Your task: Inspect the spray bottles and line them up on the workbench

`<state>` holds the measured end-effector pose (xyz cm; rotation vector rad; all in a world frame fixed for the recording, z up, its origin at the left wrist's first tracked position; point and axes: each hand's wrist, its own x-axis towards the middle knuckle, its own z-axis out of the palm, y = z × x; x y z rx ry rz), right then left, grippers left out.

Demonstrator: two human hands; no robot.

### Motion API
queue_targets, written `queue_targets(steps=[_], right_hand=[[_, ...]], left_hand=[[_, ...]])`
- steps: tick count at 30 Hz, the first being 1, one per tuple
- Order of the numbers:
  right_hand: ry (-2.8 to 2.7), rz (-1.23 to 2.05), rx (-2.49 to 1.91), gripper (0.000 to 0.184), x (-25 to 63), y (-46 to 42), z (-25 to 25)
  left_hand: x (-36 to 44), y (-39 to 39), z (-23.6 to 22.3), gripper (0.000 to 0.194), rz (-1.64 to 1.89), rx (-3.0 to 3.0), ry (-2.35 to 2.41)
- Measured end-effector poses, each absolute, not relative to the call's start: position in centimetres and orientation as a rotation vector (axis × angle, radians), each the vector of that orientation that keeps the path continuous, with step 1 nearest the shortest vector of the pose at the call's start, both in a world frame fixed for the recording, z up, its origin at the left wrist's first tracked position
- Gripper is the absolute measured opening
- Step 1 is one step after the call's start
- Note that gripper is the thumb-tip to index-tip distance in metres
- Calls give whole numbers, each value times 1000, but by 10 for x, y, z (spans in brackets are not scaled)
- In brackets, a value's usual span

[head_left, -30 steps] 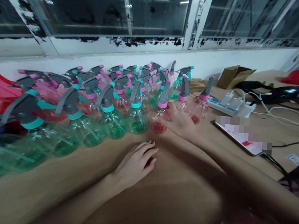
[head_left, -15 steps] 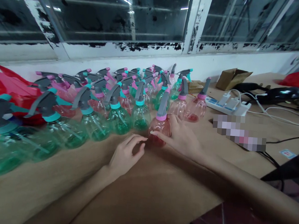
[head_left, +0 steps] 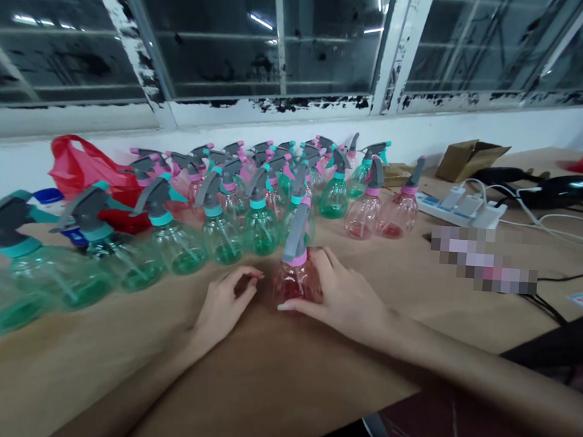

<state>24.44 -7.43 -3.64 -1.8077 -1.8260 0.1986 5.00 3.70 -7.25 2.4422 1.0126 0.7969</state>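
Observation:
My right hand (head_left: 348, 299) is wrapped round the side of a clear pink spray bottle (head_left: 297, 287) with a grey trigger head and pink collar. The bottle stands upright on the brown tabletop, its thumb side toward me. To its left, my left hand (head_left: 226, 300) hovers with loosely curled fingers, thumb and fingertips close but apart, holding nothing. Just behind the hands runs a slanting row of green spray bottles with turquoise collars, including one green bottle (head_left: 263, 226). Two pink bottles stand behind my right hand, the nearer being a pink bottle (head_left: 363, 217).
More pink and green bottles crowd toward the wall below the windows. A red plastic bag (head_left: 88, 168) lies at left. On the right are a white power strip (head_left: 464, 210) with cables, an open cardboard box (head_left: 470, 159) and a blurred-out object (head_left: 483, 258).
My right hand has drawn the pink spray bottle toward me and slightly left, away from the row. My left hand has shifted a little left. The view has turned somewhat left.

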Motion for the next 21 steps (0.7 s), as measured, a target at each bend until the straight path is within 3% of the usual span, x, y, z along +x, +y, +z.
queue_targets(steps=[6, 13, 21], right_hand=[[-1880, 362, -1648, 72, 222, -82, -31], [-1865, 438, -1561, 62, 216, -83, -35], [-1830, 478, -1549, 76, 219, -78, -47]], left_hand=[[42, 36, -73, 18, 844, 2365, 1054], [38, 35, -69, 14, 900, 2277, 1064], [38, 34, -60, 17, 967, 2102, 1076]])
